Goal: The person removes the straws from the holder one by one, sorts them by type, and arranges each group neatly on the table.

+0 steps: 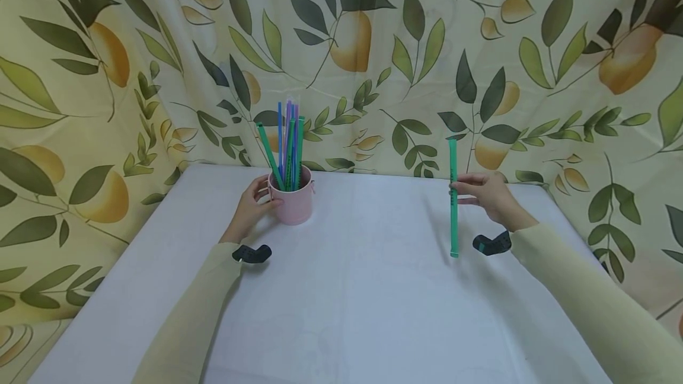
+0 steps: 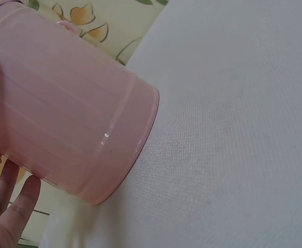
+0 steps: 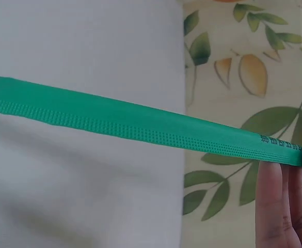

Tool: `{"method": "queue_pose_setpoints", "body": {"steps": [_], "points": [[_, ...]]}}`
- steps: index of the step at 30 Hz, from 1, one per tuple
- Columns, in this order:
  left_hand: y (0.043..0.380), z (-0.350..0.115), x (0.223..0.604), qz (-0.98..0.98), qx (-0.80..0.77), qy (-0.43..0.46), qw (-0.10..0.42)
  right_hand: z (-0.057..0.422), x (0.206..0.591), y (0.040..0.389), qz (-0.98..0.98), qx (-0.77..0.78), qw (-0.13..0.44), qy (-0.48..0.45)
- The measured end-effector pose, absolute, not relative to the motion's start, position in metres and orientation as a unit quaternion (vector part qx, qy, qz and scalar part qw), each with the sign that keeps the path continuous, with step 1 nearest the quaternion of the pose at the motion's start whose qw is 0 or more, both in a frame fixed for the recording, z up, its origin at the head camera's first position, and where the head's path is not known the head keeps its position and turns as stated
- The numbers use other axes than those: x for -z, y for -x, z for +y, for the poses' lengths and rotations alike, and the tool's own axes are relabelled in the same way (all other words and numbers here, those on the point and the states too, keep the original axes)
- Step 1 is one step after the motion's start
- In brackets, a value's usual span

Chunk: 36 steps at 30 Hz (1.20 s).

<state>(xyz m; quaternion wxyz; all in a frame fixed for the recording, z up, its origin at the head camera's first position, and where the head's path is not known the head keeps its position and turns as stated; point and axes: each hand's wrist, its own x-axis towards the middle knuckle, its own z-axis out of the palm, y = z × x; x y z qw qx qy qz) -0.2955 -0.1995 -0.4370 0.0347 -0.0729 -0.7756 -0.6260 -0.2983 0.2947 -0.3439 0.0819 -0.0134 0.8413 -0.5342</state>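
My left hand (image 1: 252, 206) holds a small pink pail (image 1: 293, 206) by its left side, thumb in front and fingers at the side and behind. In the left wrist view the pail's ribbed wall (image 2: 73, 103) fills the left part, with fingers near its lower side. Several green paper-wrapped straws (image 1: 290, 156) and bare blue and purple straws (image 1: 280, 129) stand upright or leaning in the pail. Over the right of the table, my right hand (image 1: 488, 194) pinches a single green paper-wrapped straw (image 1: 454, 224), held nearly upright. Its embossed edge and dark print show in the right wrist view.
A white cloth covers the table (image 1: 352, 289). Behind and beside it hangs a curtain (image 1: 341, 76) printed with leaves and fruit. A black wrist device (image 1: 252, 253) sits at the left cuff, another black device (image 1: 492, 243) at the right.
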Motion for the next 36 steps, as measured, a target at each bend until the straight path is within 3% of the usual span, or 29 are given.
{"method": "queue_pose_setpoints", "body": {"steps": [11, 36], "points": [[0.296, -0.199, 0.437, -0.774, 0.63, 0.065, 0.029, 0.3, 0.379, 0.306, 0.841, 0.528, 0.11, -0.036], [0.3, -0.201, 0.438, -0.774, 0.63, 0.058, 0.022, 0.3, 0.409, 0.322, 0.843, 0.509, 0.129, -0.118]]}}
